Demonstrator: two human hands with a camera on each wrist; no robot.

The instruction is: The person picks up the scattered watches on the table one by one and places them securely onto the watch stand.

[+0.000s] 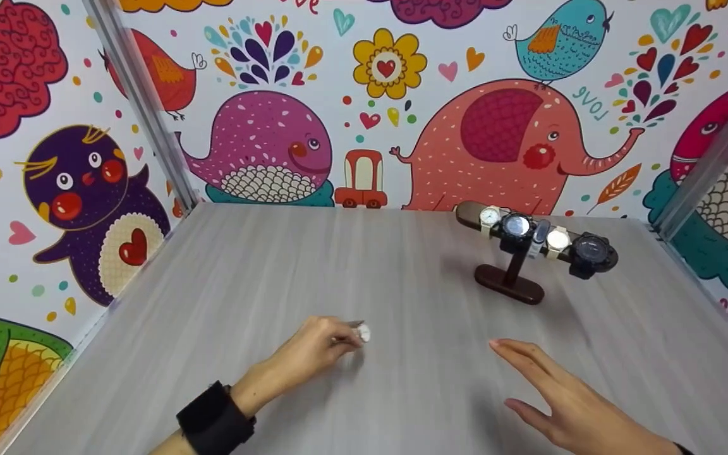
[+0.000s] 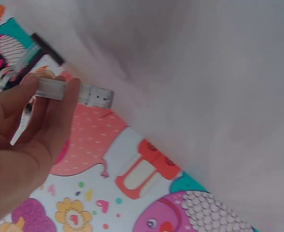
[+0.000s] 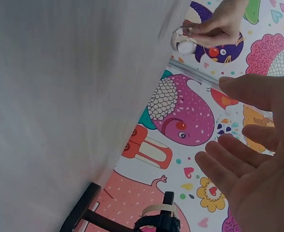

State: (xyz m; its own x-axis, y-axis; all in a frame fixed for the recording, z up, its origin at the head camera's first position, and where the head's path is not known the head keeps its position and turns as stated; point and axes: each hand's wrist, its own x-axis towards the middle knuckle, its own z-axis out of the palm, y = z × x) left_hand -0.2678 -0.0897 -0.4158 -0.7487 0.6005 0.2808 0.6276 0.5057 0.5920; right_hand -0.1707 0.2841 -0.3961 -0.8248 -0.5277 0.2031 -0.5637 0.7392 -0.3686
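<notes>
On grey desk (image 1: 225, 303), toward back right: dark wooden watch stand (image 1: 510, 278), T-shaped, bar already carrying five watches (image 1: 515, 225) side by side. Sixth piece off stand: small white watch (image 1: 363, 333), pale strap, pinched in left hand (image 1: 313, 354) low over desk, front centre, well apart from stand. Left grip: fingers and thumb curled round strap (image 2: 74, 92). Right hand (image 1: 560, 404) near front right, fingers spread, holding nothing. Judgement: stand mostly filled; this watch not yet on bar.
</notes>
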